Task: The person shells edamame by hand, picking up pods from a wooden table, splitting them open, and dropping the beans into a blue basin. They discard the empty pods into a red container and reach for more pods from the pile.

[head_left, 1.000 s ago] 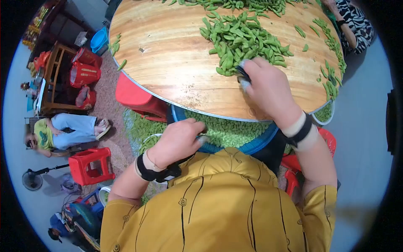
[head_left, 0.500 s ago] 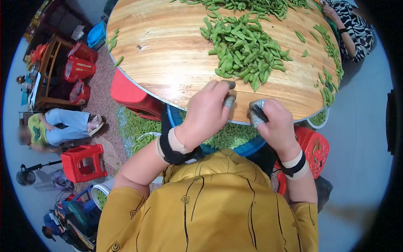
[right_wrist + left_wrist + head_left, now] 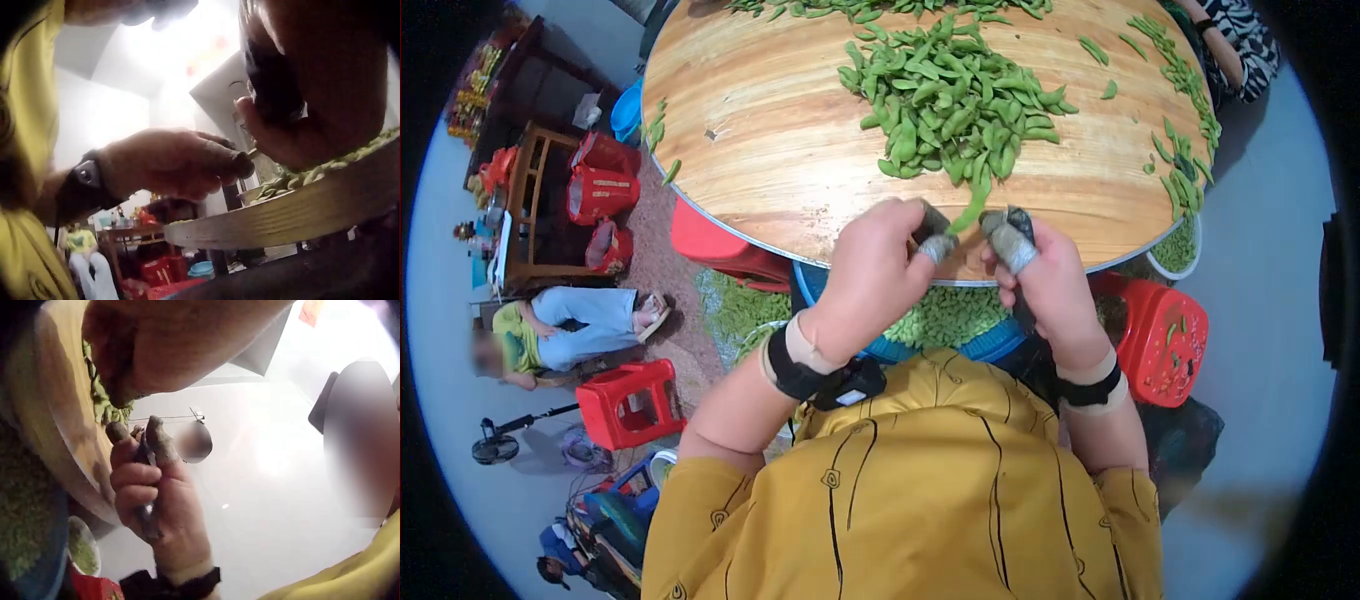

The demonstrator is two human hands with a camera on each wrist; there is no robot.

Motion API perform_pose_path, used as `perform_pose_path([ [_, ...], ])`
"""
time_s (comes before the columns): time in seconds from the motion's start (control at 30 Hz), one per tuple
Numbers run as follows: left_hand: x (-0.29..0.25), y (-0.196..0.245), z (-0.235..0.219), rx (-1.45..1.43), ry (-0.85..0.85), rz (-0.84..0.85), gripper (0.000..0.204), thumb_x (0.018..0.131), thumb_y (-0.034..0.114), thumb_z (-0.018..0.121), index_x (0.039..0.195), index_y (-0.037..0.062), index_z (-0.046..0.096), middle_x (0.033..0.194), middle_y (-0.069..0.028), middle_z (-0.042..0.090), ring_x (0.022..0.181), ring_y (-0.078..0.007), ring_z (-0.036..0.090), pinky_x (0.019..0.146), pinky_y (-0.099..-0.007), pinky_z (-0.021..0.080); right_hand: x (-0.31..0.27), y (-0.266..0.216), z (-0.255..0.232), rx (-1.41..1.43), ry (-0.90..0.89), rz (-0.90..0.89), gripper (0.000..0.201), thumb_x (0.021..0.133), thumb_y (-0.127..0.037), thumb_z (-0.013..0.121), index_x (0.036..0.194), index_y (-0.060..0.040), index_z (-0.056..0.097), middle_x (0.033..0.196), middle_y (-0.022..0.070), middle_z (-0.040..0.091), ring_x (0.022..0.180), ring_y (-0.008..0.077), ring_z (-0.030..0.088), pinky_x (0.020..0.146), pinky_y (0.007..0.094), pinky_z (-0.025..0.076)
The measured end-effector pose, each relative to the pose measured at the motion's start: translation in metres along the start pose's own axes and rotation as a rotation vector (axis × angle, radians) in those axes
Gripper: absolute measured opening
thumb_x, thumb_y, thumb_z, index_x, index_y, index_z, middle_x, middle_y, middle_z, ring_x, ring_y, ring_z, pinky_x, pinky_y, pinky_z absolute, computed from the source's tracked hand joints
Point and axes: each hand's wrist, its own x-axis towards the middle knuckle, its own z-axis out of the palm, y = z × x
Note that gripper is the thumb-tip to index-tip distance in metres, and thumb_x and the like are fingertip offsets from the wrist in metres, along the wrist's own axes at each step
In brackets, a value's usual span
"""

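Observation:
My left hand (image 3: 870,262) pinches a green soybean pod (image 3: 972,208) between thumb and forefinger, just above the table's near edge. Close on the pod's other side is my right hand (image 3: 1048,280), its fingers curled round a narrow dark metal tool (image 3: 149,520) whose kind I cannot tell. Grey wrapping covers the thumb and a fingertip of each hand. Beyond the hands lies a heap of pods (image 3: 945,95) on the round wooden table (image 3: 770,170). Below the table edge, a blue basket (image 3: 880,348) holds shelled green beans (image 3: 948,318), partly hidden by my left hand and forearm.
Red stools stand at right (image 3: 1165,345) and left (image 3: 628,402). A white bucket (image 3: 1197,262) of beans is under the table's right edge. More pods (image 3: 1185,185) lie along that edge. One person (image 3: 1240,50) is at the far right, another (image 3: 565,325) sits at the left.
My right hand came back from the heap to the table's near edge, and my left hand rose from over the basket to meet it. A pod now shows in the left hand's pinch.

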Motion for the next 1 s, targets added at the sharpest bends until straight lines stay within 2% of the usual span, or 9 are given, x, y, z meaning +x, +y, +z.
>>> perform_pose_path([
  [0.07, -0.01, 0.004, 0.0, -0.094, -0.109, -0.06, 0.018, 0.079, 0.007, 0.066, 0.095, 0.0017, 0.063, 0.074, -0.0104, 0.06, 0.062, -0.0168, 0.057, 0.058, -0.0292, 0.046, 0.004, -0.001, 0.001, 0.058, -0.006, 0.001, 0.014, 0.09, -0.012, 0.057, 0.098, -0.0008, 0.06, 0.073, -0.0004, 0.057, 0.053, 0.0041, 0.047, 0.046, 0.0192, 0.04],
  [0.1, -0.013, 0.006, 0.001, -0.09, -0.112, -0.062, 0.018, 0.079, 0.007, 0.066, 0.095, 0.0017, 0.063, 0.074, -0.0104, 0.06, 0.062, -0.0168, 0.057, 0.058, -0.0292, 0.046, 0.006, 0.0, 0.002, 0.105, -0.017, -0.001, 0.014, 0.09, -0.011, 0.056, 0.098, -0.0011, 0.06, 0.072, -0.0006, 0.057, 0.052, 0.0046, 0.047, 0.045, 0.0193, 0.039],
  [0.2, -0.018, 0.008, 0.002, -0.51, -0.154, -0.18, 0.016, 0.084, 0.008, 0.063, 0.098, -0.0005, 0.062, 0.079, -0.0055, 0.064, 0.063, -0.0122, 0.056, 0.058, -0.0258, 0.047, 0.004, 0.004, 0.004, 0.049, -0.065, -0.031, 0.012, 0.09, -0.01, 0.056, 0.099, -0.0022, 0.06, 0.074, -0.0001, 0.057, 0.053, 0.0043, 0.046, 0.046, 0.019, 0.039],
  [0.3, -0.013, 0.012, -0.003, -0.73, -0.402, -0.381, 0.017, 0.09, 0.007, 0.056, 0.105, 0.0012, 0.062, 0.084, 0.0016, 0.063, 0.064, -0.0032, 0.051, 0.057, -0.0197, 0.043, -0.003, 0.007, 0.003, 0.011, -0.09, -0.038, 0.016, 0.09, -0.008, 0.054, 0.105, -0.0025, 0.057, 0.078, 0.0002, 0.058, 0.053, 0.0041, 0.047, 0.046, 0.0188, 0.04],
  [0.43, -0.015, 0.012, 0.001, -0.836, -0.335, -0.425, 0.016, 0.09, 0.008, 0.056, 0.103, 0.0023, 0.063, 0.081, 0.0037, 0.061, 0.065, -0.0008, 0.049, 0.057, -0.0182, 0.041, -0.022, 0.002, 0.001, -0.091, -0.15, -0.012, 0.03, 0.089, -0.004, 0.047, 0.118, -0.0033, 0.05, 0.081, 0.0006, 0.059, 0.052, 0.004, 0.047, 0.045, 0.0185, 0.041],
  [0.67, -0.017, 0.005, 0.012, -0.766, -0.365, -0.265, 0.018, 0.088, 0.003, 0.055, 0.104, 0.0014, 0.064, 0.085, 0.0019, 0.061, 0.072, -0.0044, 0.05, 0.064, -0.0207, 0.042, -0.03, -0.001, -0.004, -0.17, -0.21, -0.071, 0.045, 0.08, 0.0, 0.039, 0.124, -0.0041, 0.048, 0.08, 0.0001, 0.058, 0.05, 0.0039, 0.047, 0.044, 0.0182, 0.04],
  [0.83, -0.018, 0.006, 0.009, -0.635, -0.324, -0.121, 0.02, 0.087, 0.001, 0.055, 0.105, -0.0008, 0.062, 0.087, -0.0011, 0.062, 0.073, -0.0066, 0.051, 0.066, -0.0239, 0.044, -0.031, -0.004, -0.004, 0.076, -0.246, -0.009, 0.044, 0.082, 0.002, 0.039, 0.124, -0.0055, 0.049, 0.077, -0.0003, 0.057, 0.048, 0.0036, 0.044, 0.043, 0.0176, 0.038],
  [0.93, -0.018, 0.013, 0.003, -0.469, -0.246, -0.009, 0.022, 0.083, -0.001, 0.057, 0.104, -0.0007, 0.063, 0.084, -0.0072, 0.063, 0.07, -0.0143, 0.057, 0.063, -0.0278, 0.047, -0.03, -0.001, -0.006, 0.092, -0.253, 0.002, 0.044, 0.083, 0.003, 0.038, 0.125, -0.006, 0.049, 0.076, -0.0002, 0.056, 0.048, 0.0038, 0.043, 0.042, 0.0177, 0.037],
  [1.0, -0.021, 0.014, -0.001, 0.095, -0.156, 0.391, 0.024, 0.078, -0.002, 0.059, 0.102, 0.0, 0.063, 0.081, -0.0144, 0.061, 0.069, -0.0264, 0.061, 0.061, -0.0317, 0.048, -0.028, 0.003, -0.007, 0.061, -0.245, 0.006, 0.044, 0.084, 0.002, 0.038, 0.125, -0.006, 0.049, 0.076, 0.0, 0.055, 0.048, 0.0038, 0.043, 0.042, 0.0179, 0.037],
])
